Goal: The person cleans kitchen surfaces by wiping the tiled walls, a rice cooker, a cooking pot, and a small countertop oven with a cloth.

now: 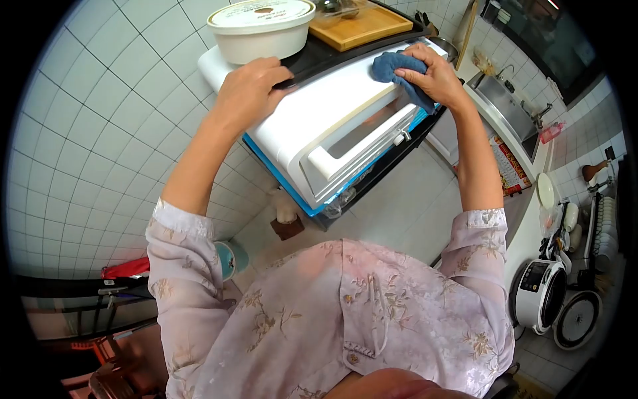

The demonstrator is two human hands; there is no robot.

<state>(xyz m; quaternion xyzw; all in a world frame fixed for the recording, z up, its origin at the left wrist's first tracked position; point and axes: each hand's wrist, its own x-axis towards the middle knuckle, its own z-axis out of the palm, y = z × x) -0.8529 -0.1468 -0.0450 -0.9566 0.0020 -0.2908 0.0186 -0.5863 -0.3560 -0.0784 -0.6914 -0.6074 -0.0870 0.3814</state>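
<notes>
left hand (251, 92): at the black tray (320, 57)'s edge, grip unclear
right hand (435, 76): grasping your cloth (397, 68) on the oven (325, 113)
wiping: seemingly underway; next likely needs you pressing evenly

At the upper centre of the frame, a white appliance (335, 100) carries a black mat (325, 58) — a wooden tray (375, 32) rests on it, a lidded white tub (262, 43) stands farther left. A bunched blue cloth (397, 68) touches the appliance's top; a dark stand (389, 168) lies beneath.
</notes>
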